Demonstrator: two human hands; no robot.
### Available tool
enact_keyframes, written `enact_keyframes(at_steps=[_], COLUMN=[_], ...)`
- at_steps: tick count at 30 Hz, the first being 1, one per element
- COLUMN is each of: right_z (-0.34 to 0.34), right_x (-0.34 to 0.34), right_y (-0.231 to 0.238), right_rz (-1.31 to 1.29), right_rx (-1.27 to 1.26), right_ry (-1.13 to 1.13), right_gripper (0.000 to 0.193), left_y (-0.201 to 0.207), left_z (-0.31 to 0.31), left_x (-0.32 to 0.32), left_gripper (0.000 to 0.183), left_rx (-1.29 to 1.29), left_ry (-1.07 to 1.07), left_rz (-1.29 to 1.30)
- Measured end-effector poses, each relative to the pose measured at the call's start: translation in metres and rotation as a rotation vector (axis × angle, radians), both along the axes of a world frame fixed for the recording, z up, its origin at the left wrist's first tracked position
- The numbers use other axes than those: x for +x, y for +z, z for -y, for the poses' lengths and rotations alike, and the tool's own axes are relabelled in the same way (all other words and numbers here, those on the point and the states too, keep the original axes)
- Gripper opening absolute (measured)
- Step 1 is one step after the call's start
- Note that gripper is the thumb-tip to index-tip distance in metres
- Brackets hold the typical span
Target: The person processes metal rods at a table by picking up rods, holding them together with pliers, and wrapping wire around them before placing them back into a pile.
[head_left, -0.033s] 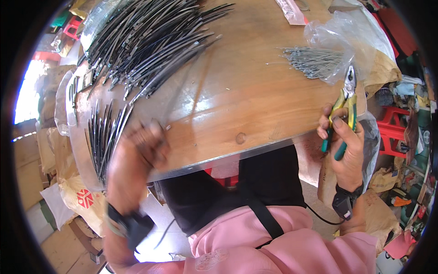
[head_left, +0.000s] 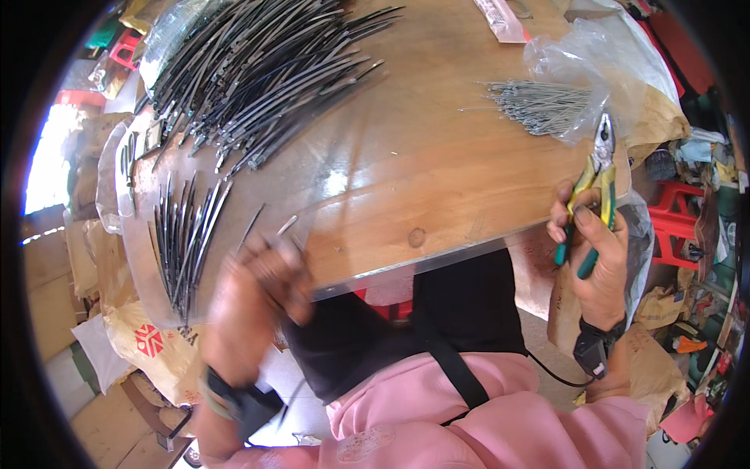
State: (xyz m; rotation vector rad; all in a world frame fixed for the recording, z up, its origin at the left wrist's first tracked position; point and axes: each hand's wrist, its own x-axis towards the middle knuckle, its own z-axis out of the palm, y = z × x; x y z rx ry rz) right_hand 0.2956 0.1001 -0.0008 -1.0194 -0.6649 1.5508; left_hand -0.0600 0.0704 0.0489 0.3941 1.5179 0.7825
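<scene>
My left hand is smeared by motion over the table's front edge, its fingers curled. Thin dark strips poke out above the fingers, one with a pale end; how they are gripped is blurred. Just left of this hand lies a small fanned bunch of black strips. A big pile of similar long black strips, some with shiny ends, covers the far left. My right hand is closed around pliers with yellow-and-green handles, their metal jaws pointing away from me.
A bundle of thin grey wires sticks out of a clear plastic bag at the far right. The wooden table has a clear cover. A red stool stands to the right; a printed sack hangs at the left corner.
My left hand has moved right and toward me, away from the small bunch, and dark strips now show above its fingers. My right hand keeps the pliers nearly still.
</scene>
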Motion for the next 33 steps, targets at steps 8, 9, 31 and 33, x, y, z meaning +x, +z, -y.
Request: enact_keyframes(at_steps=[8, 9, 31, 33], right_z=[0.000, 0.001, 0.031, 0.030], right_x=[-0.023, -0.025, -0.058, -0.054], right_y=[0.022, 0.027, -0.006, -0.004], right_rz=[0.071, 0.120, 0.375, 0.257], right_rx=[0.109, 0.128, 0.113, 0.025], right_ry=[0.148, 0.163, 0.384, 0.370], right_gripper=[0.024, 0.024, 0.022, 0.020], left_y=[-0.022, -0.029, -0.040, -0.041], left_z=[0.064, 0.064, 0.060, 0.061], left_x=[0.064, 0.066, 0.058, 0.058], left_gripper=[0.064, 0.062, 0.008, 0.006], left_rx=[0.139, 0.133, 0.151, 0.156], left_ry=[0.247, 0.180, -0.346, -0.340], left_rz=[0.989, 1.072, 0.168, 0.200])
